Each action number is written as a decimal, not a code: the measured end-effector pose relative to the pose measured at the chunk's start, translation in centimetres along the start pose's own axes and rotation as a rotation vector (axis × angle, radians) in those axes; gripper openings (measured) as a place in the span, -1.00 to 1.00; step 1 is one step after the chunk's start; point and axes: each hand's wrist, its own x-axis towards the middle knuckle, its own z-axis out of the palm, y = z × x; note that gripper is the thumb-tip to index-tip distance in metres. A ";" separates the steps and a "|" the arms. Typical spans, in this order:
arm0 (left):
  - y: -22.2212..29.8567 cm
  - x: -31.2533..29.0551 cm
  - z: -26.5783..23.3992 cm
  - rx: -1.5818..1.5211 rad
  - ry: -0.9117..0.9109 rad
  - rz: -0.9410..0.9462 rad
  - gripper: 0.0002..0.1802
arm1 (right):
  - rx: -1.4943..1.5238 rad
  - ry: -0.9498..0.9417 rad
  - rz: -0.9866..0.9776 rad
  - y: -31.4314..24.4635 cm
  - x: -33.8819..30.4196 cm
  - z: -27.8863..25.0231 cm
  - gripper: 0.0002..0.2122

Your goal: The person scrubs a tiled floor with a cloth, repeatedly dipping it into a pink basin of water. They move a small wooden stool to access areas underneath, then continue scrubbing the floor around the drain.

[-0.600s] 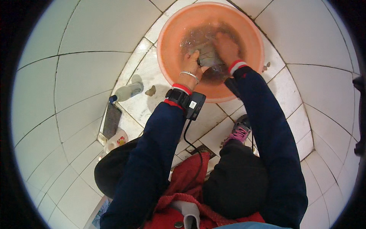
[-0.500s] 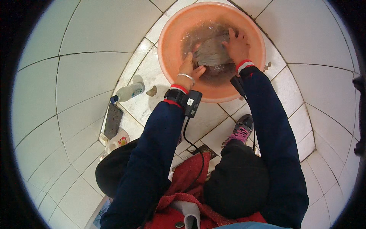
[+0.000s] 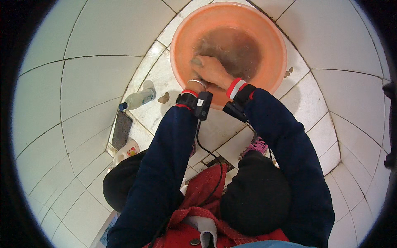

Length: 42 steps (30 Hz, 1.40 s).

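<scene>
An orange plastic basin [image 3: 178,45] holds murky grey-brown water [image 3: 237,47]. My right hand [image 3: 216,71] reaches across to the basin's left side, its fingers closed. A small bit of wet grey cloth [image 3: 196,61] shows at those fingers; the rest of the cloth is hidden. Under and beside the right hand is my left hand [image 3: 195,76], with a silver bracelet at the wrist. Its fingers are covered, so I cannot tell how they are bent. Both hands are close together over the near left part of the basin.
Left of the basin a clear bottle with a blue cap [image 3: 138,99] lies on the white tiled floor, near a brown stone-like lump [image 3: 163,98]. A dark slab [image 3: 122,130] and a white container [image 3: 129,151] stand by the left wall. Small lumps [image 3: 288,72] lie at the right.
My right hand has moved left and nearer, from spread on the grey cloth to closed beside my left hand. The cloth spread in the water is now mostly out of sight.
</scene>
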 end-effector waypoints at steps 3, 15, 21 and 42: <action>-0.5 1.3 1.1 0.194 0.061 0.085 -0.49 | -0.267 0.047 0.072 0.9 0.5 -1.4 -0.67; 0.6 -4.2 4.4 0.302 0.220 -0.126 -0.13 | -0.715 0.436 0.378 10.7 1.0 -5.8 -0.56; 0.2 -1.4 1.1 0.590 -0.351 0.276 -0.26 | 0.054 0.003 -0.056 3.5 0.0 -0.1 -0.60; 0.4 -6.1 8.0 0.014 -0.214 -0.127 -0.22 | 0.337 0.400 -0.026 1.9 -2.0 -2.6 -0.72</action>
